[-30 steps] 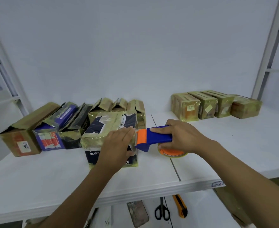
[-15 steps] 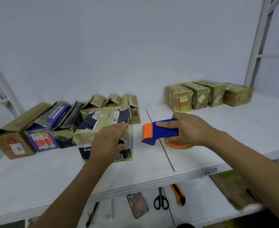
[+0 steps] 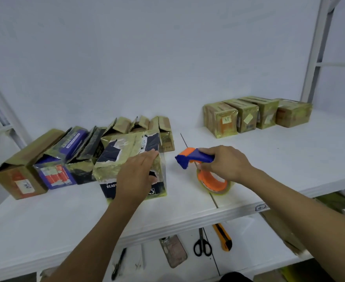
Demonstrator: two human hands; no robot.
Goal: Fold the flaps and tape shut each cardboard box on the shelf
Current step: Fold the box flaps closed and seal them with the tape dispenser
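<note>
**Cardboard box under left hand, dispenser off to its right**

Tape-wrapped cardboard box with dark print [image 3: 126, 159] sits near the front of the white shelf [image 3: 55, 220]. Left hand [image 3: 136, 176] lies flat on its right top edge, fingers straight. Right hand [image 3: 226, 162] grips the blue-and-orange tape dispenser [image 3: 194, 157] just right of the box, not touching it. Row of open-flapped boxes [image 3: 74, 143] crowds the box's left and rear. Four taped boxes [image 3: 257, 115] sit well apart, back right. Black scissors [image 3: 202, 242] and orange utility knife [image 3: 223, 238] lie on the lower shelf [image 3: 249, 241].

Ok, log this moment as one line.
left hand: flat on front box | right hand: grips tape dispenser, clear of box | stage: taping
</note>
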